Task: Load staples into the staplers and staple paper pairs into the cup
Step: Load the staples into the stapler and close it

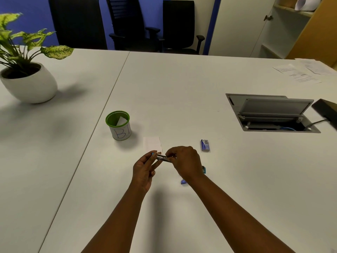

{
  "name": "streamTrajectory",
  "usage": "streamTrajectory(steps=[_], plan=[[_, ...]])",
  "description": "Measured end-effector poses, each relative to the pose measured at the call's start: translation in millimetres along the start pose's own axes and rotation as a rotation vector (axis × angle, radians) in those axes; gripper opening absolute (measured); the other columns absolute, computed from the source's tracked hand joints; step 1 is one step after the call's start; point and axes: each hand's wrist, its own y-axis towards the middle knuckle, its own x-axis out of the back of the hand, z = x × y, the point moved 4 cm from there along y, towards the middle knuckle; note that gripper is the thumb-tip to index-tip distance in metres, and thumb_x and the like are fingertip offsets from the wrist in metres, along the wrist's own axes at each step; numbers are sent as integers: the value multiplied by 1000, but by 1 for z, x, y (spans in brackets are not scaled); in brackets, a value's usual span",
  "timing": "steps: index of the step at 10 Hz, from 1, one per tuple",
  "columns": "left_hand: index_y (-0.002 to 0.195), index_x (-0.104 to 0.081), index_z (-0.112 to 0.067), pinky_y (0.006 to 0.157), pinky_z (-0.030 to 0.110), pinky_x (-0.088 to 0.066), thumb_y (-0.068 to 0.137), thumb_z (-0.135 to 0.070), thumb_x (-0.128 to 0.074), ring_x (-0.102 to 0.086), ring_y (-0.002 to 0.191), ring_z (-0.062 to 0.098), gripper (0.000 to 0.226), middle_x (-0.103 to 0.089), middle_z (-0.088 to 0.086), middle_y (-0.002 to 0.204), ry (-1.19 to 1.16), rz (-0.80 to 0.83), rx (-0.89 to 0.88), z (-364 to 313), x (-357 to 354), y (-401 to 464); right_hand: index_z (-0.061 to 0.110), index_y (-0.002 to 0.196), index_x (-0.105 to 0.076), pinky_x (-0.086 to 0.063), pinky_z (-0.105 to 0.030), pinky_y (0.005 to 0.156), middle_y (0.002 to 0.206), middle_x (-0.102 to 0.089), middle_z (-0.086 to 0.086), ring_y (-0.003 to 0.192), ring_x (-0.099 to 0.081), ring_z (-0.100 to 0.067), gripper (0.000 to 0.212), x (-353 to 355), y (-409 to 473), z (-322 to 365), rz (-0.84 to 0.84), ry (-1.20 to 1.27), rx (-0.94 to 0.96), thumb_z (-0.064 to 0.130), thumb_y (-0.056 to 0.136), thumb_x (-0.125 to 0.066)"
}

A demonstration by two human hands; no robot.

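Observation:
Both hands meet over the table's middle around a small stapler [162, 157] with a silver metal channel and a light blue tip. My left hand [144, 170] pinches its left end. My right hand [186, 163] grips the other end from above with its fingertips on the metal part. A white paper piece [152, 143] lies flat just beyond the hands. The green-rimmed cup [118, 126], labelled in blue letters, stands to the left with a paper inside. A blue staple box [205, 145] lies to the right. Behind my right wrist, a purple object [183, 182] and a teal object [203, 169] peek out.
A potted plant [27, 77] in a white pot stands far left. An open cable hatch [271, 114] is sunk into the table at right, with a black device [326, 108] beside it. Printed sheets [300, 73] lie at the far right. Office chairs [127, 24] stand behind the table.

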Motion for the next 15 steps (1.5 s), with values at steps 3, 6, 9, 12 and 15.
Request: streamTrajectory(steps=[3, 6, 9, 12, 15], plan=[[89, -64, -17, 31, 10, -29, 88, -8, -56, -73, 72, 11, 12, -75, -5, 76, -26, 0, 17, 3, 2, 2, 19, 103, -71, -49, -36, 88, 106, -71, -4, 98, -62, -23, 21, -2, 6, -2, 78, -51, 7, 16, 89, -55], [90, -63, -15, 30, 10, -28, 89, -6, -55, -73, 74, 12, 13, -75, -5, 77, -15, 37, 31, 6, 2, 3, 16, 96, -72, -49, -32, 85, 98, -73, -5, 92, -63, -19, 16, -1, 6, -6, 92, 77, -49, 14, 85, -61], [89, -64, -16, 31, 11, -29, 88, -7, -56, -73, 74, 12, 12, -75, -5, 77, 0, 15, -2, 6, 2, 3, 18, 95, -68, -48, -32, 81, 92, -72, -2, 89, -62, -19, 13, -3, 1, -4, 83, 14, -7, 17, 84, -61], [89, -64, -17, 32, 10, -30, 88, -8, -56, -72, 71, 10, 12, -75, -7, 75, -10, -11, -3, 4, 5, 1, 10, 92, -64, -45, -29, 76, 96, -60, -6, 75, -53, -12, 18, -3, -1, -6, -18, 127, 30, 11, 75, -71], [89, -63, -16, 31, 10, -28, 88, -8, -56, -73, 72, 11, 11, -75, -6, 76, -30, -2, -6, 1, -1, 0, 7, 98, -69, -49, -34, 74, 104, -56, -5, 83, -59, -22, 21, -6, -3, -3, -9, -126, 107, 20, 90, -54]])
